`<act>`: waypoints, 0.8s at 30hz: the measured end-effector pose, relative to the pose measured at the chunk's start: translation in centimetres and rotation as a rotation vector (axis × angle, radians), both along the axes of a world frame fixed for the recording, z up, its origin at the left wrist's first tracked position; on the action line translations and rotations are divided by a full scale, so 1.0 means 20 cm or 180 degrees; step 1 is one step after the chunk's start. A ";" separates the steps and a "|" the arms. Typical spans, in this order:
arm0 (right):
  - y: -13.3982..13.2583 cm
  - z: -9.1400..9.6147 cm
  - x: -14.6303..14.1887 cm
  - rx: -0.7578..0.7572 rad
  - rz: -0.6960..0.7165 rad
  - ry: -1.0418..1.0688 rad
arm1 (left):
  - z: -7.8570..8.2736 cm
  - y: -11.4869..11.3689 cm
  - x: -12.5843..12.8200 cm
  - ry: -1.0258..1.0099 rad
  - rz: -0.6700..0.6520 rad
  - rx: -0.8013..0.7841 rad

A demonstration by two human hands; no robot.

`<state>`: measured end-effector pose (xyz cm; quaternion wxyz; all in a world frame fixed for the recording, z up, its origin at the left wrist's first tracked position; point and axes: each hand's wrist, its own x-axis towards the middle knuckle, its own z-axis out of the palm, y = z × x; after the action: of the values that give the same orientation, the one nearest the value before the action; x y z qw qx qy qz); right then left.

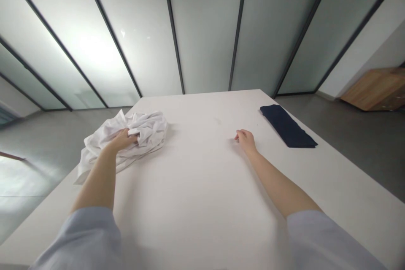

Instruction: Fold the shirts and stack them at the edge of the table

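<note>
At far left, grey floor (53, 135) shows beyond a smooth white table (190, 190). On the table's left side, right at its edge, lies a white cloth (150, 128) in a loose heap. The person's left hand (122, 140) rests in it, thumb and fingers closed around a ruffled fold, tips partly hidden. The heap seems to reach past the edge, so a push outward could send it sliding to the floor; a tug on this one fold might only tighten the tangle. The fabric looks thin, soft and matt, full of rounded folds and deep creases.

In the middle, the tabletop is flat and pale, with frosted glass panels (205, 29) in dark straight frames behind it.

Right of centre, the right hand (245, 139) is held near the tabletop, fingers curled in and tips close together, with nothing visible in them. Farther right, near the other edge, lies a navy cloth (286, 125), folded into a flat, neat oblong, apart from the hand. A sideways knock from that hand could skew its layers or nudge it towards the edge. At far right stands something angular in brown wood (373, 88).
</note>
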<state>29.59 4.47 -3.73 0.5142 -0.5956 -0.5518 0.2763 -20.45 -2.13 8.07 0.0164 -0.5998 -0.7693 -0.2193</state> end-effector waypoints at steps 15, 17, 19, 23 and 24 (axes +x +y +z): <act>0.03 -0.01 0.01 0.0124 -0.0054 0.0108 | -0.44 0.09 1.06 -0.0540 -0.1634 0.0206; 0.03 -0.02 0.01 0.0110 -0.0066 0.0175 | -0.53 0.11 1.10 -0.0394 -0.1744 -0.0022; 0.04 -0.03 0.01 0.0077 -0.0069 0.0319 | -0.57 0.11 1.10 -0.0356 -0.1851 -0.0095; 0.09 -0.03 0.05 0.0174 -0.0353 0.0812 | -0.56 0.12 1.05 -0.0699 -0.1846 -0.0157; 0.11 -0.02 0.09 0.0238 -0.0497 0.0889 | -0.56 0.12 1.05 -0.0755 -0.1817 -0.0165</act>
<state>31.36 6.75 -4.12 0.6277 -0.5729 -0.4369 0.2949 0.55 0.20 -3.11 -0.1511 -0.7621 -0.5717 -0.2639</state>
